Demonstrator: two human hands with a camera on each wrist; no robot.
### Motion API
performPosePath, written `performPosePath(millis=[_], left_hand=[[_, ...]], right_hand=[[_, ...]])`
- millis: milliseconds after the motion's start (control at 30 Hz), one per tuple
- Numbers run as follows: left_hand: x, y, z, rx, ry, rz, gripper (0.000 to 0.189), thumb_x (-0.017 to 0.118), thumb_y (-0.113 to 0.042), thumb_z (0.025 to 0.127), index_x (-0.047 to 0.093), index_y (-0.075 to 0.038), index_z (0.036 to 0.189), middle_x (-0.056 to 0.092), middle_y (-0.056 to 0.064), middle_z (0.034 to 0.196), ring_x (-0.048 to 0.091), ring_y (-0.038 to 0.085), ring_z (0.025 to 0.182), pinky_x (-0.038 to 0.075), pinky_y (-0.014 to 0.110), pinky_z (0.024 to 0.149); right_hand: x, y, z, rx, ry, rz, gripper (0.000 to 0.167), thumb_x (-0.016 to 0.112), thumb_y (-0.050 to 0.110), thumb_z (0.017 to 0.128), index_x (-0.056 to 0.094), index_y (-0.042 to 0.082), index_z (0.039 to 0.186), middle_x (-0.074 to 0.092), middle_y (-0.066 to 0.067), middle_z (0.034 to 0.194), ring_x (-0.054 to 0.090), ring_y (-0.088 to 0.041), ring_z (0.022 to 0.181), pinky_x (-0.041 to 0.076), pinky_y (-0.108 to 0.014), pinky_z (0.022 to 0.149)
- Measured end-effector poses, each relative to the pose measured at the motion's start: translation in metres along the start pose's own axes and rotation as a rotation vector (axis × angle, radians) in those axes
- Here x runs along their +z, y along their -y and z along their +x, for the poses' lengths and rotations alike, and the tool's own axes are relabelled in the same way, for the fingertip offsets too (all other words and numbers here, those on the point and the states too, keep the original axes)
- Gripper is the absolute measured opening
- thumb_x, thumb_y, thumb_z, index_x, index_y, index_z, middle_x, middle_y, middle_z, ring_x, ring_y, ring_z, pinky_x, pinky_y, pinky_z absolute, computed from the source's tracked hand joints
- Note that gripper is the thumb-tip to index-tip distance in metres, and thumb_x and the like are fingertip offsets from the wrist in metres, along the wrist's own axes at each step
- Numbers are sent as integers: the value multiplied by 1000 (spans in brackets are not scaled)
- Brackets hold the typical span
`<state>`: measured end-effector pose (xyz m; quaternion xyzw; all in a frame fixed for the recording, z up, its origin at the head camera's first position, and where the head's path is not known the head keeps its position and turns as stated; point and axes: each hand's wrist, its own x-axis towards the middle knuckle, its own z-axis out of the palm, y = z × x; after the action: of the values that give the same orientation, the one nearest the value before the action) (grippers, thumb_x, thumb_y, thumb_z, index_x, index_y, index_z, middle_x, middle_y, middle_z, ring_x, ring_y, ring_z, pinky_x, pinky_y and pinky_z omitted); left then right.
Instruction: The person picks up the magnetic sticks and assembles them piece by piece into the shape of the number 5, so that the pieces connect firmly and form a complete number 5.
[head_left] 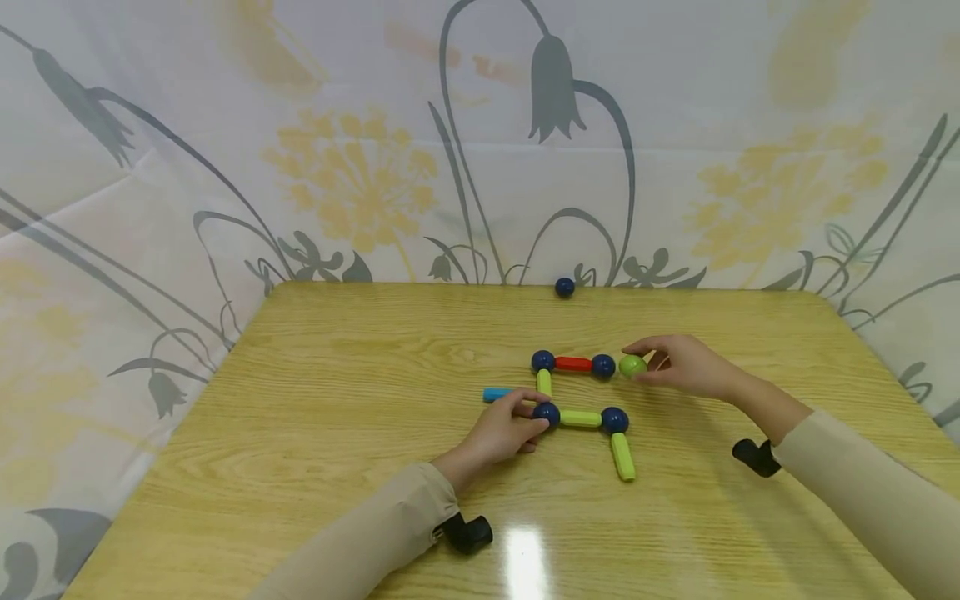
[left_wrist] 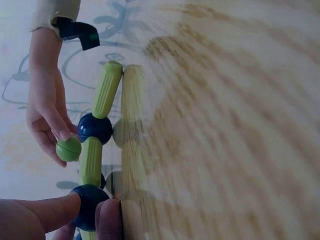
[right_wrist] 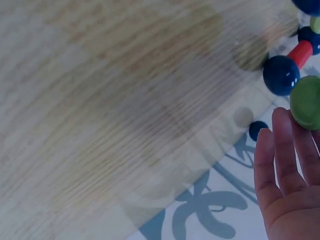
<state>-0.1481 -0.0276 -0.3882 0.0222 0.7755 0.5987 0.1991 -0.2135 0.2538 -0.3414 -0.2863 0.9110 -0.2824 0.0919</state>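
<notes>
My left hand (head_left: 504,429) pinches a dark blue ball (head_left: 547,415) at a corner of a chain of rods and balls lying on the table. From that ball a yellow-green rod (head_left: 581,418) runs right to another blue ball (head_left: 614,421), with a second yellow-green rod (head_left: 623,456) pointing toward me. Farther back, a red rod (head_left: 573,364) joins two blue balls, and a short yellow-green rod (head_left: 544,382) leads down to the left hand. My right hand (head_left: 686,365) holds a light green ball (head_left: 632,367) in its fingertips, close beside the red rod's right-hand blue ball (head_left: 603,366).
A blue rod (head_left: 497,394) lies just behind the left hand, partly hidden by it. One loose dark blue ball (head_left: 565,287) sits at the table's back edge. Behind the wooden table (head_left: 360,358) hangs a flower-printed cloth (head_left: 495,167).
</notes>
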Motion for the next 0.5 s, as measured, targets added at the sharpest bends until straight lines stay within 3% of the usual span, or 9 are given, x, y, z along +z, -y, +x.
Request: performPosePath(millis=[200, 500], left_hand=[[0, -1, -2, -1, 3, -18, 26, 61, -8, 91, 59, -12, 117, 56, 9, 99, 58, 18, 70, 53, 31, 62], [0, -1, -4, -2, 0, -17, 27, 61, -8, 91, 59, -12, 117, 56, 8, 100, 58, 17, 69, 53, 29, 62]], right_hand=[[5, 11, -14, -39, 11, 50, 41, 69, 16, 86, 59, -4, 120, 63, 0, 91, 59, -8, 74, 51, -27, 67], [24, 29, -32, -173, 44, 133, 36, 67, 19, 87, 59, 1, 118, 61, 3, 96, 58, -7, 78, 51, -29, 70]])
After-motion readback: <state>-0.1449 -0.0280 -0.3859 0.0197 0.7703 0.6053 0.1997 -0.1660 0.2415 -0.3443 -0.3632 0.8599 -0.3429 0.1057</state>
